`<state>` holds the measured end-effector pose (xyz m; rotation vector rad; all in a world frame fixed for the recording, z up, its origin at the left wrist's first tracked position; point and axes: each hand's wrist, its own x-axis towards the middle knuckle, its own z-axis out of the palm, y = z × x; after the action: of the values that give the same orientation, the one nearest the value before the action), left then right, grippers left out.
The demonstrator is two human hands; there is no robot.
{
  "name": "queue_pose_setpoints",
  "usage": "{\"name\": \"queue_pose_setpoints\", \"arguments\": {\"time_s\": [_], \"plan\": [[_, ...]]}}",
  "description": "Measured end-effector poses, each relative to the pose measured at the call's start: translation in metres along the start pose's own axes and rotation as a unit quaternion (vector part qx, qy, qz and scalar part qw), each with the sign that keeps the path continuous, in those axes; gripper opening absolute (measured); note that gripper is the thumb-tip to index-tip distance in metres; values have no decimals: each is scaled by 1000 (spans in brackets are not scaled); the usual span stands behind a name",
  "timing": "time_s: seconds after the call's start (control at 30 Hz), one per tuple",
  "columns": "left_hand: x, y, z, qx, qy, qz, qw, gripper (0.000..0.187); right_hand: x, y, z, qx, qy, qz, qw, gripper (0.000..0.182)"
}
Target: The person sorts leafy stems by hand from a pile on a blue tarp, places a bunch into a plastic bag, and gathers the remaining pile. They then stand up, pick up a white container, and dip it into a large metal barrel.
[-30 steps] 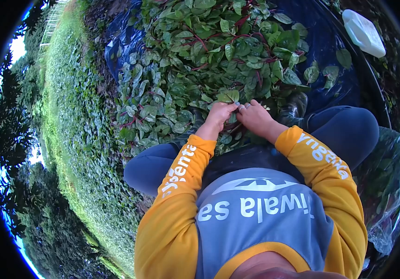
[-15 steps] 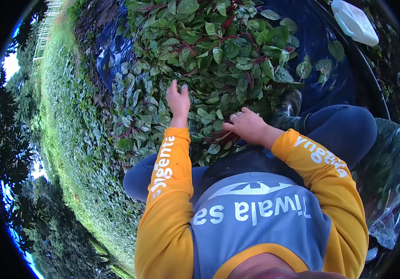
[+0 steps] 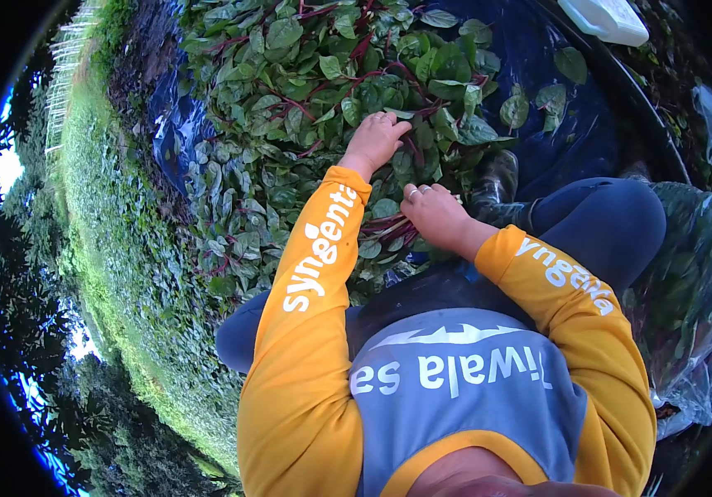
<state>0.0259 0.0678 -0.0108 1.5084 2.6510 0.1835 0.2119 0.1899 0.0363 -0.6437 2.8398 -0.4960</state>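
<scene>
A large heap of Malabar spinach [image 3: 290, 91], green leaves on dark red stems, lies in front of me. My left hand [image 3: 375, 141] is over its middle, back upward. The thumb stands apart from the bent fingers, which touch the leaves and partly hide among them. Closer to my lap, my right hand [image 3: 439, 217] is wrapped round a bunch of red Malabar spinach stems [image 3: 385, 232]. The bunch's stems and leaves stick out to the left of the fingers. Rings show on the right hand.
Dark blue plastic sheeting [image 3: 571, 141] lies under the heap, with a few loose leaves on it. A white plastic jug [image 3: 608, 21] is at the upper right. A clear plastic bag [image 3: 687, 306] lies by my right knee. My boot [image 3: 497, 176] sits beside the heap.
My left hand has moved right and farther out, from the heap's left part to its middle. My right hand stays on the stems near my lap. The view has shifted slightly.
</scene>
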Motion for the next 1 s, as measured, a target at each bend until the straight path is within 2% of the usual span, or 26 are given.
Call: {"name": "queue_pose_setpoints", "arguments": {"time_s": [0.07,0.2,0.27,0.37,0.43,0.53,0.63,0.7,0.73,0.8,0.83,0.87,0.93,0.97,1.0], "plan": [[-3,1,-8,-23,-57,-3,998,33,1,0,-2,0,-5,5,1000,14],[-2,9,-4,17,-40,25,999,29,1,0,2,6,19,6,1000,15],[-1,13,-1,29,-72,24,997,25,-3,0,4,8,21,5,1000,15],[-11,15,4,15,-48,45,998,27,-5,-2,7,-21,63,-7,998,15],[-13,16,3,36,-46,43,997,28,-3,-3,4,-4,22,2,1000,16],[-12,14,5,82,-7,50,995,29,-3,-4,7,-18,31,0,999,15],[-10,13,3,43,-18,38,998,26,-4,-4,6,-16,51,-7,999,15],[-18,13,-5,-32,-15,-23,999,22,-3,-6,1,-21,66,-1,998,16],[-22,18,-17,-30,-16,-22,999,22,-3,-7,-4,-26,79,3,997,16],[-31,25,-37,-254,-63,-166,951,21,0,-8,-14,-27,61,14,998,17],[-35,23,-38,-358,-116,-245,894,25,1,-7,-16,-29,40,24,999,18],[-44,20,-34,-357,-118,-245,894,25,3,-6,-15,-27,40,25,999,18],[-64,21,-27,-613,-104,-247,744,28,5,-1,-9,-31,101,36,994,21],[-72,26,-33,-640,-129,-260,711,29,5,2,-3,-40,134,34,990,21],[-81,29,-32,-640,-129,-260,711,29,6,3,-5,-40,134,34,990,21]]}}
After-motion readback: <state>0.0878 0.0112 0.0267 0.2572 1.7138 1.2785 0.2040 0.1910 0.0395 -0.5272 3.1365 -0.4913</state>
